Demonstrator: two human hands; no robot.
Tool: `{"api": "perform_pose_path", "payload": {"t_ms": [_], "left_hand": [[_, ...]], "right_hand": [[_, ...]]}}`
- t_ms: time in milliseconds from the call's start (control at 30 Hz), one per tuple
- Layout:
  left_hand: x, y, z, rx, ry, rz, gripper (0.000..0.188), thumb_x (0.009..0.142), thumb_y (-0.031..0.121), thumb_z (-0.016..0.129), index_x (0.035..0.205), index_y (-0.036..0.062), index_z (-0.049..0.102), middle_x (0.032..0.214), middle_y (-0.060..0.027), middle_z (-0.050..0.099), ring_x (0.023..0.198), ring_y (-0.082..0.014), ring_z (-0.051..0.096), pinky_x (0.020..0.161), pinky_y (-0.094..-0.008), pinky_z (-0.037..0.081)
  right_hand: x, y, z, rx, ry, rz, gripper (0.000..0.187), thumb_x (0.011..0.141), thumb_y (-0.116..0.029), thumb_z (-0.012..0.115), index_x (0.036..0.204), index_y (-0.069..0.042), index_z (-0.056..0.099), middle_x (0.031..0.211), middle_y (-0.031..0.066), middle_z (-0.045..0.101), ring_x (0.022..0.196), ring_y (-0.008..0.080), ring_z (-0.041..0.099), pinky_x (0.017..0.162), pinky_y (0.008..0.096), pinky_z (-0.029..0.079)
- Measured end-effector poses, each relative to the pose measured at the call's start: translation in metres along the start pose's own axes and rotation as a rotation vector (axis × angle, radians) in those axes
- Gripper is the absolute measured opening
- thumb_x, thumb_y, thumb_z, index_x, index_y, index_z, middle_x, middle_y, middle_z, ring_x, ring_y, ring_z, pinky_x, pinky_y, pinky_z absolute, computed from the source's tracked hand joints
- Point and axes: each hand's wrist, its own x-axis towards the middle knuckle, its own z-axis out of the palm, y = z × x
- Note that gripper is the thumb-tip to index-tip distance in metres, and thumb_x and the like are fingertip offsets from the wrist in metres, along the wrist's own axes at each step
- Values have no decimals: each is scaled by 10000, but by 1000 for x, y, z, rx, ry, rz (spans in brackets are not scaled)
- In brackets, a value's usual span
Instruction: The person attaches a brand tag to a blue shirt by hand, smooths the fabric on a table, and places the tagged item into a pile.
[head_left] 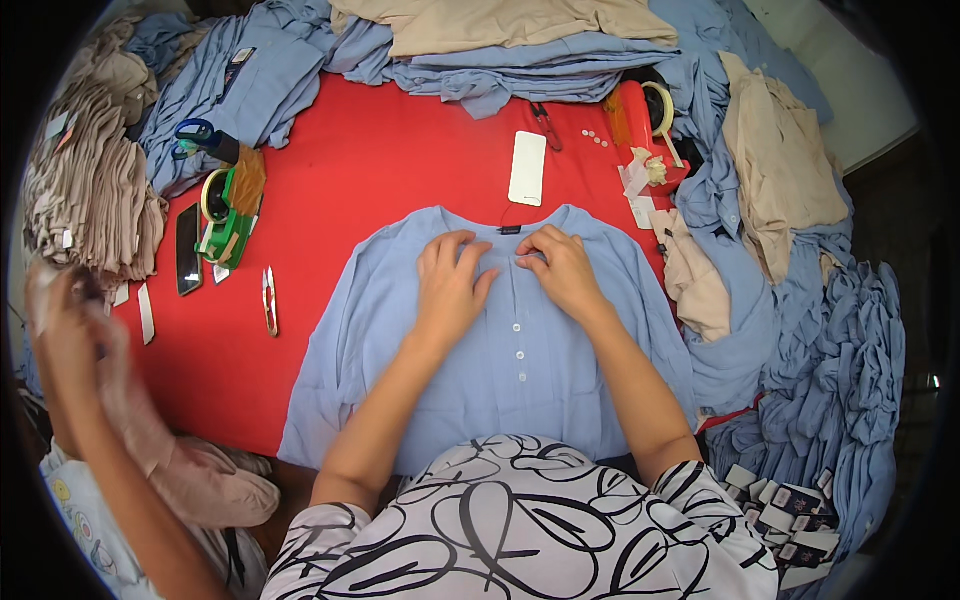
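Observation:
A light blue long-sleeved blouse (480,350) lies front side up before me, its neckline away from me, with small white buttons down its front. My left hand (453,278) rests on it left of the front opening, thumb and fingers apart. Across the opening, my right hand (562,268) has its thumb and fingers drawn together on the fabric beside the neckline; the fabric at its fingertips is mostly hidden. A dark neck label (510,230) shows between my hands. Beyond the neckline lies a white hang tag (527,168) on a thin string.
Thread snips (270,302), a phone (188,250) and a green tape dispenser (228,215) lie left on the red table (400,150). A red tape dispenser (645,115) stands far right. Garment piles surround the table. At left, another person's blurred hand (65,310) holds beige cloth.

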Motion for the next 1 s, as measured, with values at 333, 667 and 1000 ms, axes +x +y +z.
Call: {"api": "perform_pose_path", "payload": {"t_ms": [333, 667, 1000], "left_hand": [[-75, 61, -15, -8, -332, 67, 546, 751, 242, 786, 1231, 48, 613, 1286, -95, 577, 1230, -311, 508, 1068, -494, 386], [-59, 50, -20, -59, -300, 24, 488, 809, 245, 736, 1240, 47, 620, 1330, -92, 555, 1265, -286, 492, 1078, -497, 380], [-29, 26, -12, 0, -373, 138, 519, 803, 174, 724, 1273, -2, 592, 1339, -119, 564, 1276, -298, 505, 1087, -473, 404]], "right_hand": [[-2, -2, 6, -21, 21, -16, 120, 819, -182, 741, 841, -92, 664, 853, 7, 622, 741, 194, 555, 819, 341, 333], [0, 0, 10, 98, 150, 34, 127, 798, -121, 745, 843, -74, 636, 906, 34, 606, 809, 212, 565, 814, 375, 366], [-43, -10, 18, -183, 243, -207, 234, 797, -40, 689, 1029, -66, 709, 1076, 60, 643, 1029, 262, 580, 900, 400, 418]]}}
